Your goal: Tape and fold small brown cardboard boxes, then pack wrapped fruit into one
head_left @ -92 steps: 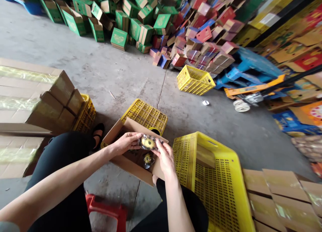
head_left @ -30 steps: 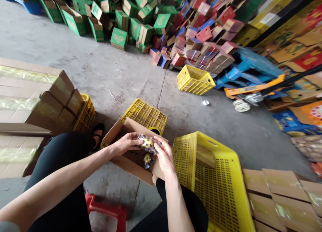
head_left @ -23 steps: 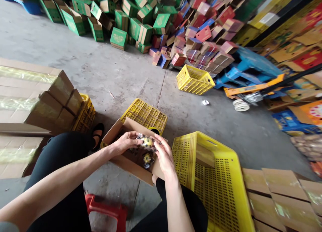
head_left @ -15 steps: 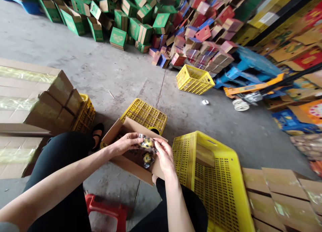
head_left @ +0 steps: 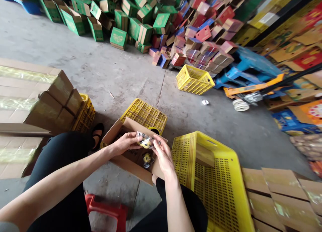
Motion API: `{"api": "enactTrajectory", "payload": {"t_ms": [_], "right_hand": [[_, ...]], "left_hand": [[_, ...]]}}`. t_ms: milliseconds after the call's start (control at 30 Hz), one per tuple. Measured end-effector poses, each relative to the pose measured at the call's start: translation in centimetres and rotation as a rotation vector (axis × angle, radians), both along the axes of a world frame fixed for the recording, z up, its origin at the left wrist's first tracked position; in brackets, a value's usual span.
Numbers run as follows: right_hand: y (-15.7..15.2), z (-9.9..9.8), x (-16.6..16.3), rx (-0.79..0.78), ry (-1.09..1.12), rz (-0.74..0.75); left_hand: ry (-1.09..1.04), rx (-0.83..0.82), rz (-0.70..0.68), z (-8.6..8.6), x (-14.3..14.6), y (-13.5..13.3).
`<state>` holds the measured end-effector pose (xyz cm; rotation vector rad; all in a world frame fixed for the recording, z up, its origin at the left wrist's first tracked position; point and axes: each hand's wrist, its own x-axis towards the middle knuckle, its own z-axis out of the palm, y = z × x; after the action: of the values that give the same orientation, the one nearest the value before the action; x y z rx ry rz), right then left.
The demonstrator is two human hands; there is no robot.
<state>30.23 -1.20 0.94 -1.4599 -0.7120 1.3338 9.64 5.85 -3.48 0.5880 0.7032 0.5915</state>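
Between both hands, over an open cardboard box (head_left: 136, 168), is a clear plastic packet (head_left: 146, 141) with something yellow inside and dark marks on it. My left hand (head_left: 127, 143) pinches the packet's left end between thumb and fingers. At its right end, my right hand (head_left: 163, 153) grips with thumb and fingertips. Lower down, a second wrapped yellow item (head_left: 147, 159) lies in the box. What is inside the wrapping is too small to name. The rest of the box's contents are dark and partly hidden by my hands.
A large yellow crate (head_left: 216, 178) stands at my right, beside stacked cartons (head_left: 289, 198). An upturned yellow crate (head_left: 144, 113) sits behind the box. Taped cartons (head_left: 27, 98) rise at left. A red stool (head_left: 108, 210) is below me; an orange pallet jack (head_left: 254, 88) stands further off.
The packet has turned a little between my hands and sits slightly further left and up. My right fingers have shifted on its end. The surroundings are the same.
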Motion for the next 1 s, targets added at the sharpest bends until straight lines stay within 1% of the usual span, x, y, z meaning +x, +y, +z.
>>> {"api": "enactTrajectory", "payload": {"t_ms": [200, 400, 667, 833, 1000], "right_hand": [[-0.1, 0.4, 0.0, -0.04, 0.004, 0.08], [0.0, 0.5, 0.1, -0.058, 0.011, 0.06], [-0.1, -0.8, 0.9, -0.205, 0.018, 0.034], [-0.2, -0.7, 0.5, -0.184, 0.059, 0.048], [-0.1, -0.6, 0.1, -0.142, 0.07, 0.001]], "left_hand": [[0.037, -0.015, -0.004, 0.0, 0.0, 0.0], [0.065, -0.013, 0.019, 0.5, -0.1, 0.2], [0.059, -0.021, 0.034, 0.7, -0.1, 0.3], [0.06, -0.034, 0.045, 0.6, -0.1, 0.3], [0.047, -0.071, 0.055, 0.3, 0.1, 0.4]]}}
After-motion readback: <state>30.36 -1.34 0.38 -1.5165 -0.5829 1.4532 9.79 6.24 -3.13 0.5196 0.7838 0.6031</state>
